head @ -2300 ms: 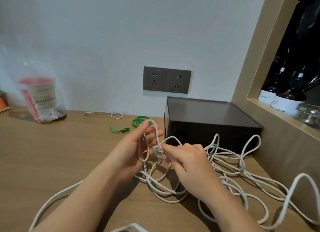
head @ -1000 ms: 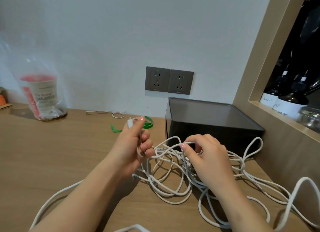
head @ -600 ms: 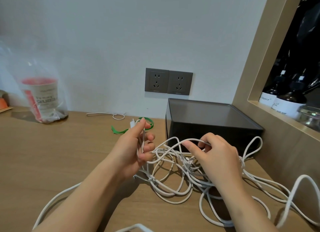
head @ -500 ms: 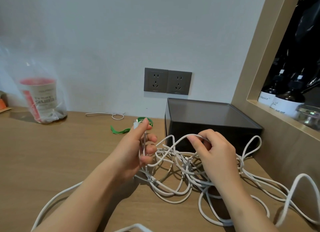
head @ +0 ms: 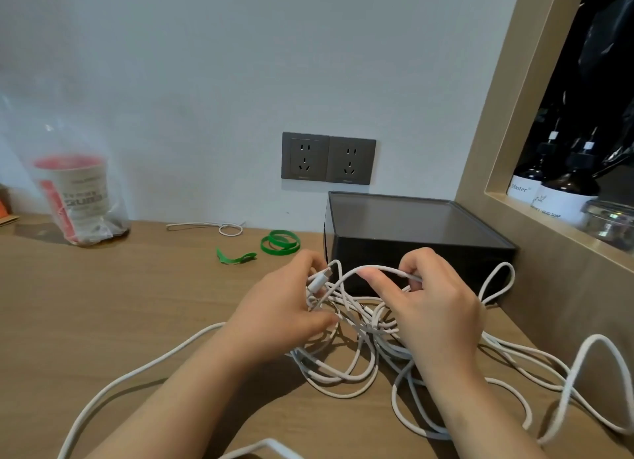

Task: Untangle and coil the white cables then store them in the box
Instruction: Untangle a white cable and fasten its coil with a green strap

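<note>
— On the wooden bench (head: 137,304), where lies the tangle of thin white cables (head: 343,376)?
— Before the black rectangular box (head: 411,239); your left grip (head: 278,307) clasps strands by a plug end (head: 320,280), your right grip (head: 432,307) curls round a raised loop (head: 384,269).

A wooden table (head: 103,304) is carrying everything. A black box (head: 411,249) is sitting at its back right. A tangle of white cables (head: 343,376) is sprawling just in front of it, one strand trailing toward the near left edge. Two green bands (head: 280,242) and a green strip (head: 235,257) are lying left of the box. A thin white cord (head: 219,227) is lying by the wall, and a clear bag (head: 115,214) is standing far left.
</note>
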